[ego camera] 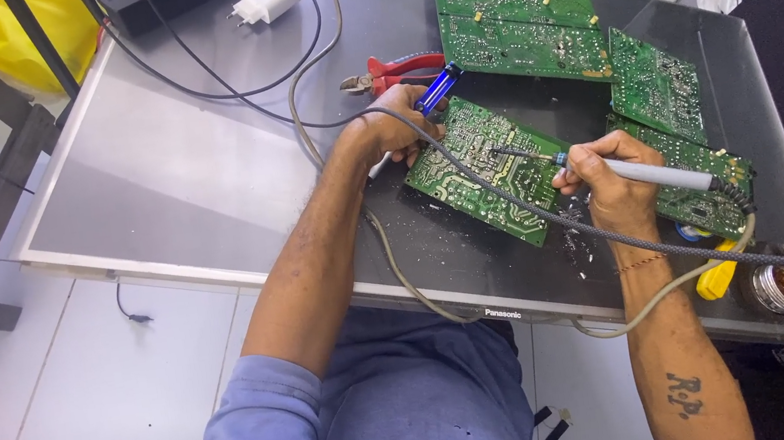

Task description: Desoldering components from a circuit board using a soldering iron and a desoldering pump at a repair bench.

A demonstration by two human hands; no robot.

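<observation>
— On the centre circuit board [482, 173], where do the hands sit?

— The right hand [612, 183] rests over its right end, fingers closed round a soldering iron [653, 173] whose tip touches the board. The left hand [392, 129] sits at its upper-left corner, wrapped round a blue desoldering pump [438, 90].

— How near is the edge?

— That board's lower corner lies close to the near edge of the counter [175, 178]. Left of it the surface is bare.

— And the other sides?

— Crowded. Red cutters [393, 73] lie just above the left hand, a large board [517, 22] beyond them, and two more boards [668, 128] lie to the right. A solder tin [780, 288] sits by the near-right edge.
</observation>
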